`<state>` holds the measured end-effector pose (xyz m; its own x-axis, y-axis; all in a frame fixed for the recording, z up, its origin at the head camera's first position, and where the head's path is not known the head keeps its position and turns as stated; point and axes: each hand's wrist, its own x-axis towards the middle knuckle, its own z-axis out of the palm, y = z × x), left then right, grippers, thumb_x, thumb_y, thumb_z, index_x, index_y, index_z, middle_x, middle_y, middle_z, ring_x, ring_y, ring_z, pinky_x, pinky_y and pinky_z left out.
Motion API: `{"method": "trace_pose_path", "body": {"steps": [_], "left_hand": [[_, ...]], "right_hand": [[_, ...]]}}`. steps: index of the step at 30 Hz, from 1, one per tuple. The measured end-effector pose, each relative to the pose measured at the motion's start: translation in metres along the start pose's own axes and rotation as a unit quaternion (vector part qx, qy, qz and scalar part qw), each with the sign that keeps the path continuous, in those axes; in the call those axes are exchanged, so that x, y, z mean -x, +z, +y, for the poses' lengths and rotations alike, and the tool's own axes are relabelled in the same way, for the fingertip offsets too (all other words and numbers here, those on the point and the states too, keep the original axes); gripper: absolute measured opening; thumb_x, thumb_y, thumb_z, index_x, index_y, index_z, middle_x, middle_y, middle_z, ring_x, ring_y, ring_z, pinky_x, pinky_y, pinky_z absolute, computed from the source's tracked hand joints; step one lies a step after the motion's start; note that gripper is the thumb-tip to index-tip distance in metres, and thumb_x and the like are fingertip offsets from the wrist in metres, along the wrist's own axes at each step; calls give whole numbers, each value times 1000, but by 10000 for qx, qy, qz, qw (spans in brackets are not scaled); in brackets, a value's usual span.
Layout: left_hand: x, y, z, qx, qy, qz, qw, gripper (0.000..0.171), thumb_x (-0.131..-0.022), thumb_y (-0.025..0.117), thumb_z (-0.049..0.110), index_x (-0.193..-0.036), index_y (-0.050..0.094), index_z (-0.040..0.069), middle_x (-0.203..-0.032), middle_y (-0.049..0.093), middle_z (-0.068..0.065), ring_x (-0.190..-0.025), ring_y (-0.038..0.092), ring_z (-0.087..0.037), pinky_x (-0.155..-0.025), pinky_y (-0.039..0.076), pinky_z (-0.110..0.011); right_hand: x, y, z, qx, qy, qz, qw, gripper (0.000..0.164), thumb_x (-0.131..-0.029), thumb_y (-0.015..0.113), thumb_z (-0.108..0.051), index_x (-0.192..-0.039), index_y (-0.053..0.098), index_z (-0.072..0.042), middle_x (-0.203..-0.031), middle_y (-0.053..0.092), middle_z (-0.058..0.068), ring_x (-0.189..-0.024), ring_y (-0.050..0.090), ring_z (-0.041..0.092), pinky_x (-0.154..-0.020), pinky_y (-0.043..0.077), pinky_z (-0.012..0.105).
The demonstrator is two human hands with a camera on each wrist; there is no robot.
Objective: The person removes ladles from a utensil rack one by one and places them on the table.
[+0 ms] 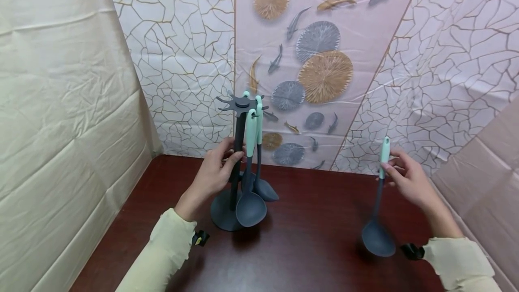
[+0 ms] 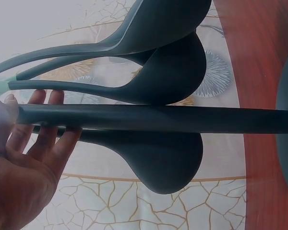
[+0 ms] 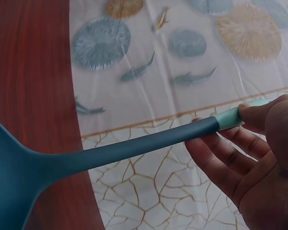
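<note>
My left hand grips the dark upright pole of a utensil stand, thumb on one side and fingers behind. The stand's round base is on the table, and its top is a ring of hooks. Several dark utensils with mint-green handles hang there, among them a ladle in front and another behind it. Far to the right, my right hand pinches a ladle by its mint handle, near where it meets the dark shaft. Its bowl points downward, close over the table.
A dark red-brown table stretches between the two hands. Behind it hangs a patterned cloth, and plain beige fabric closes off the left side. More beige fabric slopes down on the right.
</note>
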<state>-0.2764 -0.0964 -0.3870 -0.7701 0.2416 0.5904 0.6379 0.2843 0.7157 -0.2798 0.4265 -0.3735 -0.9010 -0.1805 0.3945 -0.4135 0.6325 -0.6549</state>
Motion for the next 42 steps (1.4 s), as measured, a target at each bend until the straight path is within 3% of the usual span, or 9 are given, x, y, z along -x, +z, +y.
{"method": "trace_pose_path", "body": {"steps": [13, 21, 30, 35, 42], "left_hand": [[-1, -1, 0, 137, 11, -83, 9999, 19, -112, 56, 19, -131, 59, 16, -109, 73, -3, -101, 74, -15, -95, 60, -46], [-2, -1, -1, 202, -51, -86, 9997, 24, -111, 58, 18, -135, 60, 14, -116, 74, -7, -108, 75, -30, -96, 59, -50], [-2, -3, -2, 155, -65, -118, 9998, 27, -111, 58, 19, -137, 60, 13, -120, 74, -7, -110, 74, -26, -96, 59, -50], [-6, 4, -5, 61, -164, -81, 9998, 27, -111, 58, 20, -137, 60, 14, -120, 74, -11, -109, 74, -23, -96, 59, -50], [-11, 11, -7, -98, -156, 60, 9998, 26, -111, 58, 19, -136, 60, 14, -117, 74, -6, -108, 74, -21, -96, 59, -50]], "right_hand": [[10, -11, 19, 168, 364, -188, 9990, 39, -112, 51, -5, -147, 40, 9, -106, 63, 33, -76, 75, 17, -59, 62, 36], [15, -20, 30, 93, 631, -649, 9959, 31, -113, 49, -6, -140, 40, 8, -102, 63, 28, -79, 75, 20, -60, 63, 39], [19, -29, 48, 49, 1009, -1106, 9887, 32, -115, 45, -8, -139, 38, 10, -105, 66, 25, -83, 73, 21, -65, 64, 41], [10, -34, 70, -219, 1156, -1487, 9819, 33, -114, 46, -8, -140, 36, 11, -102, 70, 21, -83, 74, 22, -66, 64, 43], [-10, -36, 97, -424, 1261, -1757, 9754, 33, -115, 43, -7, -141, 32, 11, -103, 71, 22, -83, 76, 22, -67, 64, 45]]}}
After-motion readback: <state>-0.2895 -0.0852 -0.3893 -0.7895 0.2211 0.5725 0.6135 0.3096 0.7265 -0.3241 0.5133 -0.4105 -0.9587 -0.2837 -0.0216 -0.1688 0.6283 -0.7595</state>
